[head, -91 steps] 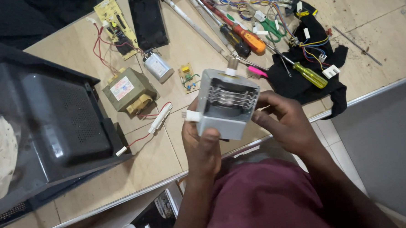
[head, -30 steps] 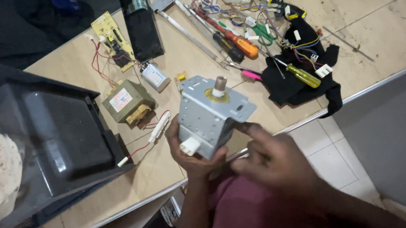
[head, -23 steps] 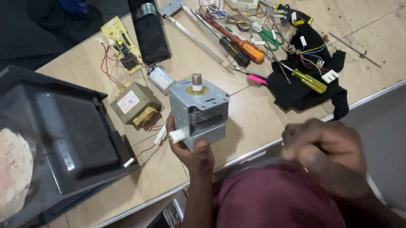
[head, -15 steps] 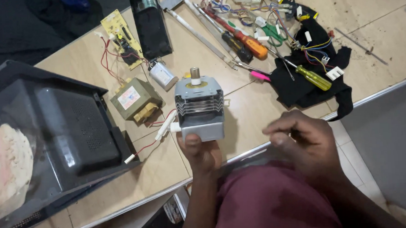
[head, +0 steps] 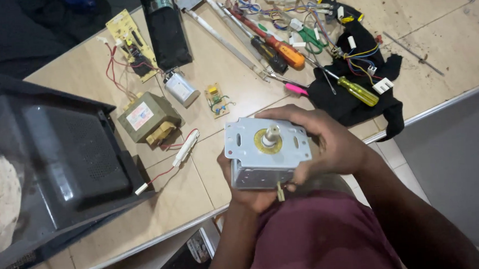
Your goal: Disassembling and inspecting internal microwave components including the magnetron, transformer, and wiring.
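From the head camera, the person holds a grey metal box part point(head: 266, 154) over the near edge of the desk point(head: 199, 190), its flat plate and short round stub facing up. The left hand point(head: 248, 192) cups it from below, fingers closed round the lower body. The right hand point(head: 326, 141) wraps over the far right side, thumb along the top edge, also closed on it. A small tab hangs at the bottom front.

To inspect it well, the person would best keep both hands firm and turn it slowly, clear of the loose wires point(head: 170, 148) and the transformer point(head: 147, 118) nearby.
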